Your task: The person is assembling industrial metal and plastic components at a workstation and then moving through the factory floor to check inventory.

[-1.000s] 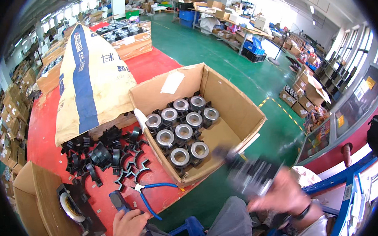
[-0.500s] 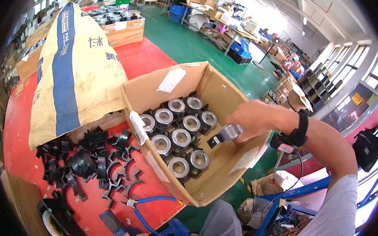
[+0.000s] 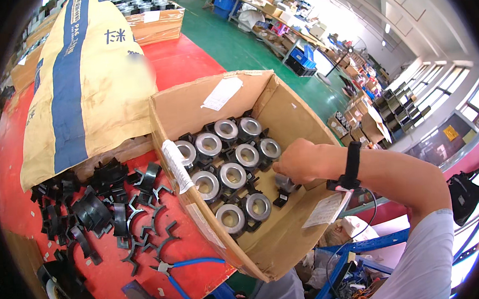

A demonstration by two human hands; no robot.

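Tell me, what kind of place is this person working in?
Most likely a factory or assembly workshop. A cardboard box holds rows of metal-ringed parts, loose black plastic clips lie piled on the red worktable, and long benches stacked with crates line the green floor.

A black-framed round metal coil part (image 3: 283, 186) stands upright on the cardboard box's (image 3: 297, 119) floor, at the rows' three o'clock.

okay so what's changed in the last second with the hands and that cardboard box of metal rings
The right hand carried a black-and-silver ring part from outside the cardboard box over its rim and down inside, beside the rows of ring parts. It still grips the part. The left hand, earlier near the blue-handled pliers, has dropped out of view. The black clips and the yellow sack stayed put.
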